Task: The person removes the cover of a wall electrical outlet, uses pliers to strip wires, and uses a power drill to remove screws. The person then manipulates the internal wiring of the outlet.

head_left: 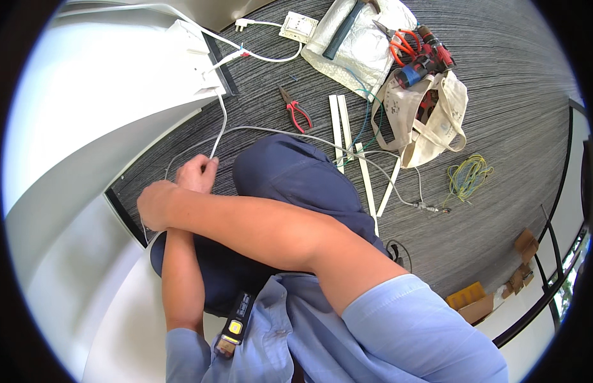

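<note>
striped grey carpet (pixel 513 115) | red-handled pliers (pixel 292 106) | canvas tote (pixel 398 105) | yellow-green wire (pixel 467 180)

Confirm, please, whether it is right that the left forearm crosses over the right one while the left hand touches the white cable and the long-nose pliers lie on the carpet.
Not quite: in the head view, the right forearm crosses over the left forearm. The left hand touches the white cable, and the long-nose pliers lie on the carpet.

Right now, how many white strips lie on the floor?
4: a left strip and a second strip side by side, a third strip to their right, a fourth strip below the bag. More may be hidden.
</note>
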